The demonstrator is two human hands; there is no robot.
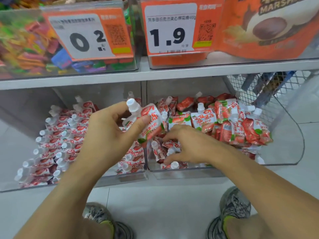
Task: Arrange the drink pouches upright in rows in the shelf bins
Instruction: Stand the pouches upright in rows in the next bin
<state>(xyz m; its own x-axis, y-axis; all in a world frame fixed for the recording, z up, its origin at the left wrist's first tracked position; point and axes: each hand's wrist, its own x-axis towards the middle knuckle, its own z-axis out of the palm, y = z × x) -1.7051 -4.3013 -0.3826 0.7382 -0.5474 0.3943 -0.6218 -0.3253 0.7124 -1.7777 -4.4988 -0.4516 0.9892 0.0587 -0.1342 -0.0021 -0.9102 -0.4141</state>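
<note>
My left hand [110, 135] grips a red-and-white strawberry drink pouch [151, 123] with a white cap, held tilted above the wall between two clear bins. The left bin [120, 178] holds several pouches standing in neat rows [57, 145]. The right bin [189, 171] holds a loose jumble of pouches [233, 125]. My right hand [188, 144] reaches down into the right bin's front, its fingers spread and curled over a white-capped pouch [170, 150]; whether it grips it is unclear.
The shelf above [155, 73] carries a bin of colourful candies [25, 45] and orange marshmallow packs [269, 26], with price tags 0.2 and 1.9. A wire mesh basket [269, 83] stands at the right. My two shoes rest on the tiled floor below.
</note>
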